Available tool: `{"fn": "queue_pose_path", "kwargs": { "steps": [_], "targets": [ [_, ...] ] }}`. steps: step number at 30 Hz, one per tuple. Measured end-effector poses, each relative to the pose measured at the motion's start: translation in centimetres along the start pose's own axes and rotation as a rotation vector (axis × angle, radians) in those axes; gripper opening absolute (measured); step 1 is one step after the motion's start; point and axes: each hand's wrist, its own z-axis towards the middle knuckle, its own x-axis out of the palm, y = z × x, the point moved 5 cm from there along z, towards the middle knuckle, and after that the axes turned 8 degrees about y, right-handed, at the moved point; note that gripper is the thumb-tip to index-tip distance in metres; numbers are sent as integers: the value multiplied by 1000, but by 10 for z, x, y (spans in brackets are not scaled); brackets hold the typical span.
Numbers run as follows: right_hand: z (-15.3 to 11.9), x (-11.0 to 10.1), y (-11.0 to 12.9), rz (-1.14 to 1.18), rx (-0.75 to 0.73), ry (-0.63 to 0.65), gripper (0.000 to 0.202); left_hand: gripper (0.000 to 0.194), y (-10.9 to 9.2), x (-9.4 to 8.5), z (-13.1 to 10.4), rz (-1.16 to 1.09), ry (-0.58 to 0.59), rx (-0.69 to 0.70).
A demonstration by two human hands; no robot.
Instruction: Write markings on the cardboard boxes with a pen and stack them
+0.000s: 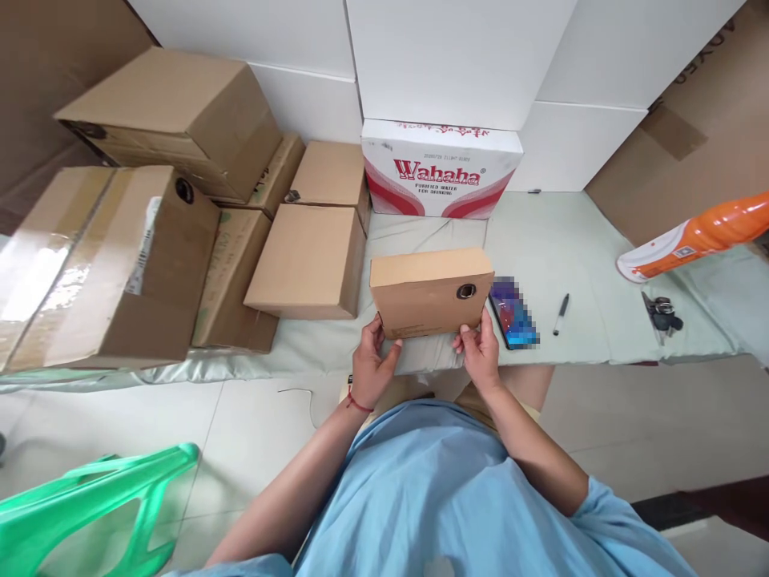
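Observation:
Between my two hands is a small brown cardboard box (420, 308), tilted so that its broad face turns toward me. A dark round mark shows near that face's upper right corner. My left hand (373, 361) grips the lower left corner, thumb on the front and fingers behind. At the lower right corner my right hand (479, 349) holds the box the same way, fingers partly curled. Just right of the box lies a phone (514, 314) with a lit, blurred screen. A pen (561, 313) rests farther right.
Several cardboard boxes (306, 256) are stacked at the left. A white and red Wahaha carton (441, 172) stands against the wall. At the right are an orange bottle (697, 236) and keys (662, 314). A green plastic stool (102, 489) stands on the floor at lower left.

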Motion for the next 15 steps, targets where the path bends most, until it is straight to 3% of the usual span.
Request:
{"fn": "queue_pose_path", "kwargs": {
  "steps": [4,10,15],
  "targets": [
    [-9,0,10,-124,-102,13,73,45,-7,-4,2,-21,-49,-10],
    [-27,7,47,-246,-344,-1,61,44,-8,-13,8,-16,-82,-44],
    [-19,6,46,-242,-313,-8,56,36,-15,-14,15,-41,-78,-52]
  ]
}}
